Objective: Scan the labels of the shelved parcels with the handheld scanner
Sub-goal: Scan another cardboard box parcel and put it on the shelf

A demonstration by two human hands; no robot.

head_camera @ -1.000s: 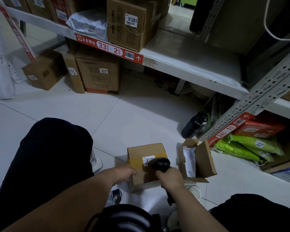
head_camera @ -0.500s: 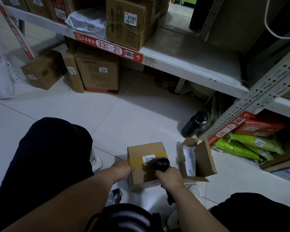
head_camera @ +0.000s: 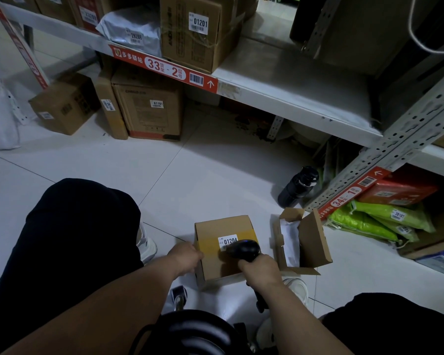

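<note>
The right hand (head_camera: 260, 269) is curled round the handle of the black handheld scanner (head_camera: 242, 249), fingers wrapped out of sight beneath it. The scanner's rounded, glossy head sits just ahead of the knuckles and covers the lower corner of the white label (head_camera: 227, 241), which reads 01204; its barcode is partly hidden. The label is stuck on a yellow tape band across the top of a small brown cardboard parcel (head_camera: 223, 226) standing on the tiled floor (head_camera: 190, 170). The left hand (head_camera: 186, 256) holds the parcel's left edge; its fingertips are curled against the box side, and I cannot tell how tightly. Just right of the scanner hand lies an open cardboard box (head_camera: 313, 237) with white paper inside. Beyond it, a dark matte bottle (head_camera: 297, 187) stands by the perforated metal shelf post (head_camera: 395, 152).
</note>
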